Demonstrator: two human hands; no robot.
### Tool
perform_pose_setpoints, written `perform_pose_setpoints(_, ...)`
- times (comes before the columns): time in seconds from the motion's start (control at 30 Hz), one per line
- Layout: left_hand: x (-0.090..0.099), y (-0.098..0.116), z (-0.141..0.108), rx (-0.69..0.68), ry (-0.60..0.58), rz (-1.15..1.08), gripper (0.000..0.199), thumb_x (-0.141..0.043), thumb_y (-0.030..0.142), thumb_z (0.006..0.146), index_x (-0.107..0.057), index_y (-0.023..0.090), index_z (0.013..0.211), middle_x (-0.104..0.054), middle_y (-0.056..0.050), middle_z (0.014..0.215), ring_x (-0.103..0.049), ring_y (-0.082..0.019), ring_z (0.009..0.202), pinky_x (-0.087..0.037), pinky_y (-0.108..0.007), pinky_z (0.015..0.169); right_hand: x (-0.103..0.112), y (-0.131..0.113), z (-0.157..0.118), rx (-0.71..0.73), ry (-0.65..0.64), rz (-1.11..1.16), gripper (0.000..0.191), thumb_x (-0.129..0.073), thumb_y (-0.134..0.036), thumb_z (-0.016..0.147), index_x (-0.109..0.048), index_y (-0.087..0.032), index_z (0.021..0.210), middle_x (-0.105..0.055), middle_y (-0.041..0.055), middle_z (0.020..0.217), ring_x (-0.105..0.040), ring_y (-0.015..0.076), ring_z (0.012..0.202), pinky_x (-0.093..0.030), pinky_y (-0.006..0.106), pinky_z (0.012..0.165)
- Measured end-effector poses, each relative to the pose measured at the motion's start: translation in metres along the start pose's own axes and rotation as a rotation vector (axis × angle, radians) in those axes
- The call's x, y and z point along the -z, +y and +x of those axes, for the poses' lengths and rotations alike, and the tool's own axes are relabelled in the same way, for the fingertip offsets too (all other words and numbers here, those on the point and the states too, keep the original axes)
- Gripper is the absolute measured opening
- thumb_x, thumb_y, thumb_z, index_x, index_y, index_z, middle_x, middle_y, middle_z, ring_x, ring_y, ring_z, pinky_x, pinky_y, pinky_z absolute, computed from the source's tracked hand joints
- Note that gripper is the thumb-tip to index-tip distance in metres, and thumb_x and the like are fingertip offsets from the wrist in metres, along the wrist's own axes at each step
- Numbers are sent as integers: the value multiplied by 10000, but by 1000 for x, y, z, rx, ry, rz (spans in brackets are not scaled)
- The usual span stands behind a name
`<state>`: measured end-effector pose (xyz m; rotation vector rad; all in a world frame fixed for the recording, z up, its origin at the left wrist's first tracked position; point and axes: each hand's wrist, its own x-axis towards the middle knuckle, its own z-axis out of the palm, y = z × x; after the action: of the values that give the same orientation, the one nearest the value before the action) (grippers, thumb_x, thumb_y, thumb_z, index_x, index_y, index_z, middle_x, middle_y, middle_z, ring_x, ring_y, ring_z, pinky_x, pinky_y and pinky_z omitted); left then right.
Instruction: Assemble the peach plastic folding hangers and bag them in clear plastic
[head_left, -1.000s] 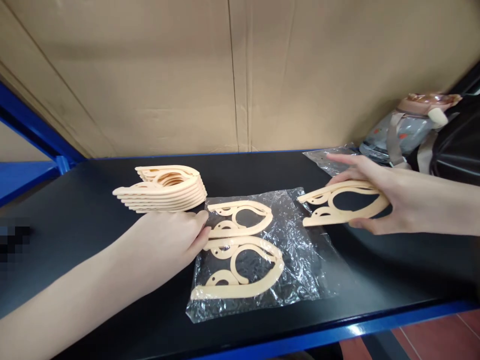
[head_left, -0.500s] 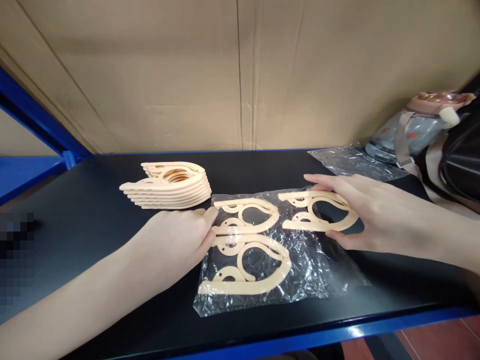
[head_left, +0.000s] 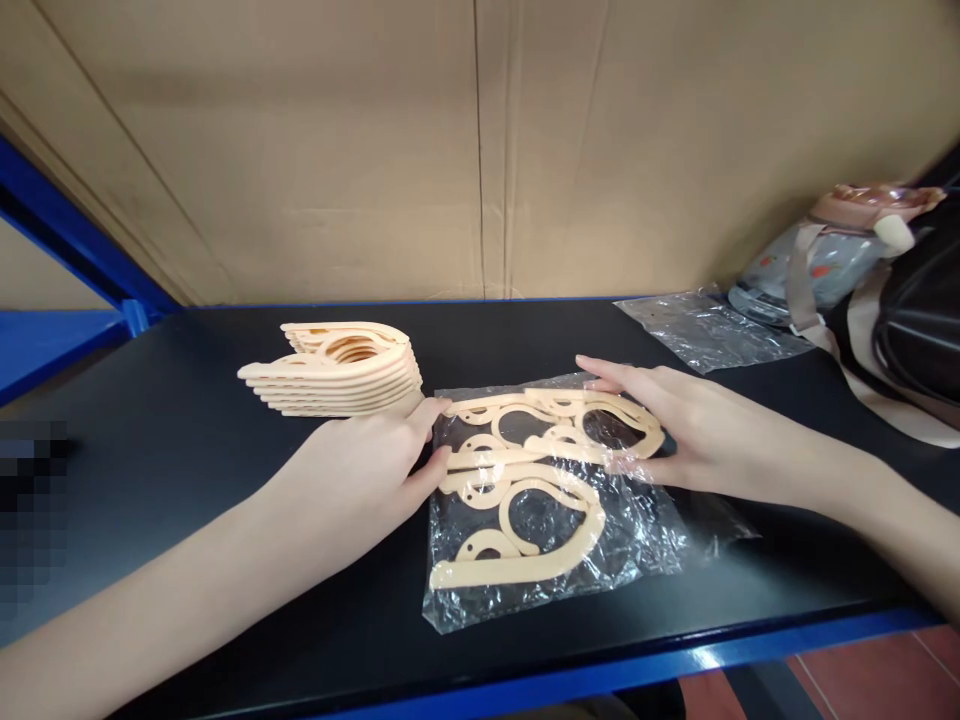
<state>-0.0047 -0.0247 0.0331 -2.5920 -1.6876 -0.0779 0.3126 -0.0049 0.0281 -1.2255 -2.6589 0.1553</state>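
Observation:
A clear plastic bag [head_left: 637, 550] lies on the black shelf with cream folding hangers in it. One folded hanger [head_left: 517, 572] is at its near side, another [head_left: 487, 425] above that. My left hand [head_left: 386, 445] grips the bag's left edge between thumb and fingers, at the upper hanger's arm ends. My right hand [head_left: 690, 425] has its thumb and fingers around the rounded end of a third folded hanger [head_left: 651, 440], which overlaps the upper one. Whether that rounded end is under the film, I cannot tell. A neat stack of folded hangers [head_left: 337, 395] stands behind my left hand.
Another clear plastic bag [head_left: 705, 325] lies flat at the back right. Beside it are a strapped water bottle [head_left: 799, 265] and a dark bag [head_left: 919, 320]. Cardboard [head_left: 360, 150] walls the back of the shelf, and a blue rail [head_left: 637, 668] edges its front.
My right hand has moved left with its hanger, which now overlaps the upper hanger in the bag. The bag and my left hand have shifted slightly right.

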Motion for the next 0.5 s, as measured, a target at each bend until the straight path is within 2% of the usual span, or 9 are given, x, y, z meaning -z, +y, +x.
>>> perform_pose_setpoints(0.1,5,4,1,21,-47,5,425,-331,349,959,-604,173,1233,-675,-48,730,-611,-200,512,-387,-277,460,-3,0,3,43,-3,6,800,-544,-551,911,-170,-307,1574,-553,107,1432,-584,321,1213,-484,549,987)
perform_pose_setpoints(0.2,7,6,3,67,-85,53,481,-320,328,952,-575,137,1314,-715,-101,859,-681,-261,651,-465,-322,538,-3,5,1,58,-17,-39,913,-620,-588,849,-142,-317,1579,-496,97,1492,-556,334,1246,-472,550,999)
perform_pose_setpoints(0.33,5,7,3,63,-81,106,508,-284,296,956,-581,116,1328,-728,-137,990,-709,-294,755,-501,-354,589,0,9,-2,-1,-29,-16,921,-677,-491,819,-171,-330,1572,-615,90,1352,-636,318,1108,-537,507,885)
perform_pose_setpoints(0.43,5,7,4,51,-58,100,492,-290,287,954,-600,125,1299,-732,-118,951,-705,-274,708,-491,-339,561,-1,4,0,-33,-9,50,918,-660,-426,837,-133,-309,1579,-653,91,1291,-658,303,1061,-539,518,883)
perform_pose_setpoints(0.5,5,6,6,40,-50,67,467,-297,278,953,-621,131,1256,-730,-106,898,-696,-267,674,-478,-335,545,-6,-1,3,-50,50,121,910,-638,-411,856,-107,-279,1582,-661,97,1284,-659,287,1069,-541,516,902)
